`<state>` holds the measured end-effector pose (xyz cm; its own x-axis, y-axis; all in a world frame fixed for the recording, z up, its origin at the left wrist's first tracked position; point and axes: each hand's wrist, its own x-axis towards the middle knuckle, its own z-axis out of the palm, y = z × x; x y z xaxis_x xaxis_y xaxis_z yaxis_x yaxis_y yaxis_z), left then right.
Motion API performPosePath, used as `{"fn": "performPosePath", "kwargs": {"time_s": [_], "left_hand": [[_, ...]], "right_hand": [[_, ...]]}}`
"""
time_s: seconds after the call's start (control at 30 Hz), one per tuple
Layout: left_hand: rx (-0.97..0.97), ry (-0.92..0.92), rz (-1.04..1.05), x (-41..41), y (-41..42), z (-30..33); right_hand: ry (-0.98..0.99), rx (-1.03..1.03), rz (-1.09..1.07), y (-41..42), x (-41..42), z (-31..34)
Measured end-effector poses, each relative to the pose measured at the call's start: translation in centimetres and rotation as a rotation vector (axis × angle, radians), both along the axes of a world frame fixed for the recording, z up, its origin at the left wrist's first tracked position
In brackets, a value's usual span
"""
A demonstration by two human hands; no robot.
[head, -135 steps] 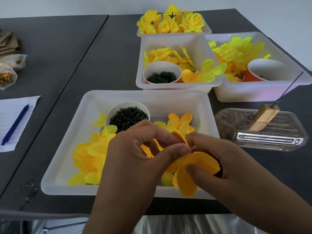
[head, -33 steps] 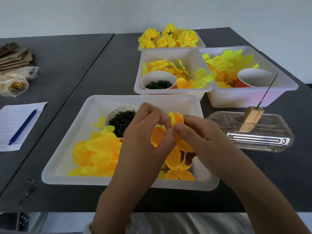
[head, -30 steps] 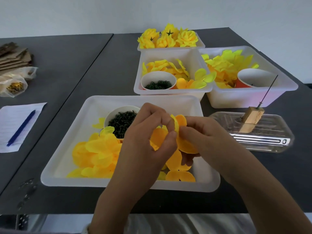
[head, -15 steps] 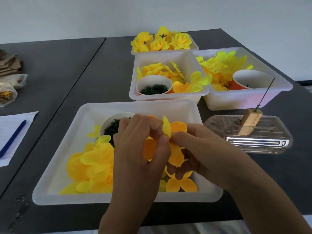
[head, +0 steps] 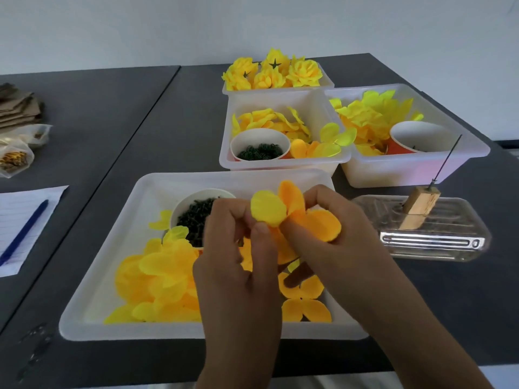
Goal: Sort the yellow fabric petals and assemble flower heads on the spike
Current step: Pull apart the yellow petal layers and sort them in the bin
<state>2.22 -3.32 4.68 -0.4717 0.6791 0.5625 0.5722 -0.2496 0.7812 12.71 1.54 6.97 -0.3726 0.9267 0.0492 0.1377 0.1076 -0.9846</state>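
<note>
While both hands work over the near tray (head: 92,318), the left hand (head: 238,265) pinches a pale yellow petal (head: 268,210) and the right hand (head: 337,242) grips the orange petal cluster (head: 314,220) touching it. Loose petals (head: 160,270) lie in the tray beside a cup of dark green pieces (head: 193,217). Well to the right, the spike (head: 446,161) stands tilted in its wooden block (head: 420,206) on the worktop (head: 140,122)

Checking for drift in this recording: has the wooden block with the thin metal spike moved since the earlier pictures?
No. The wooden block with the thin metal spike sits at the same spot on the clear plastic tray.
</note>
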Motion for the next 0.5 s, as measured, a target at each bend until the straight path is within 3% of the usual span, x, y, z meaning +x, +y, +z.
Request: {"fn": "performPosePath", "kwargs": {"time_s": [0.1,0.3,0.5], "left_hand": [[0.025,-0.013,-0.013,0.29,-0.21,0.26],[0.048,-0.219,-0.021,0.69,-0.28,0.10],[-0.080,-0.274,-0.114,0.99,-0.01,-0.05]], "right_hand": [[0.016,-0.016,0.054,-0.10,-0.03,0.16],[0.002,0.087,-0.097,0.06,0.45,-0.01],[-0.208,0.310,-0.235,-0.44,0.05,-0.71]]}}
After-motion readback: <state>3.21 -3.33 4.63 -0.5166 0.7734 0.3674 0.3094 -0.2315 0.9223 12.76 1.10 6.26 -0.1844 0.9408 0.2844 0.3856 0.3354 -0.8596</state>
